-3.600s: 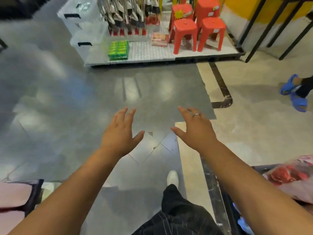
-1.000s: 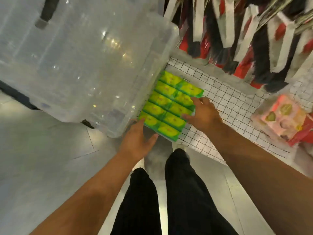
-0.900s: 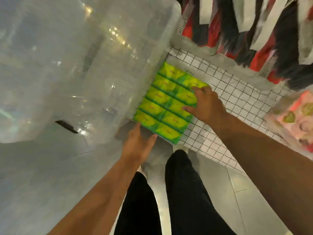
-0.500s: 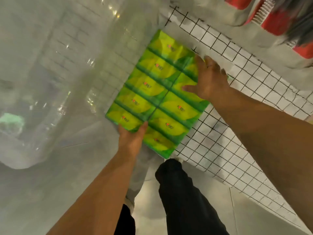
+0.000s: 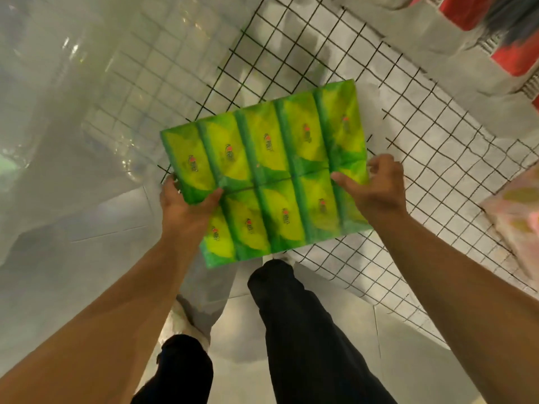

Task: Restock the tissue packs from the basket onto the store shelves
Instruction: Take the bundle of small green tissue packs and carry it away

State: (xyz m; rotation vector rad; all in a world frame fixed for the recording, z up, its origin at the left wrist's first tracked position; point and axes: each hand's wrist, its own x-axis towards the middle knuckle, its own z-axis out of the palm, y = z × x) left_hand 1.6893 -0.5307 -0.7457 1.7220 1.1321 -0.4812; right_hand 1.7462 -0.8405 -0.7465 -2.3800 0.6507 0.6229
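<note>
While standing at a wire shelf point(image 5: 423, 147), holding a green tissue pack point(image 5: 271, 176) flat over its front edge. Clamped at its left end by the left grip point(image 5: 183, 208), at its right by the right grip point(image 5: 376, 191), thumbs on top.

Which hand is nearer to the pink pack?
Right. The right hand grips the green pack at the edge toward the pink pack; the left hand grips the far edge.
</note>
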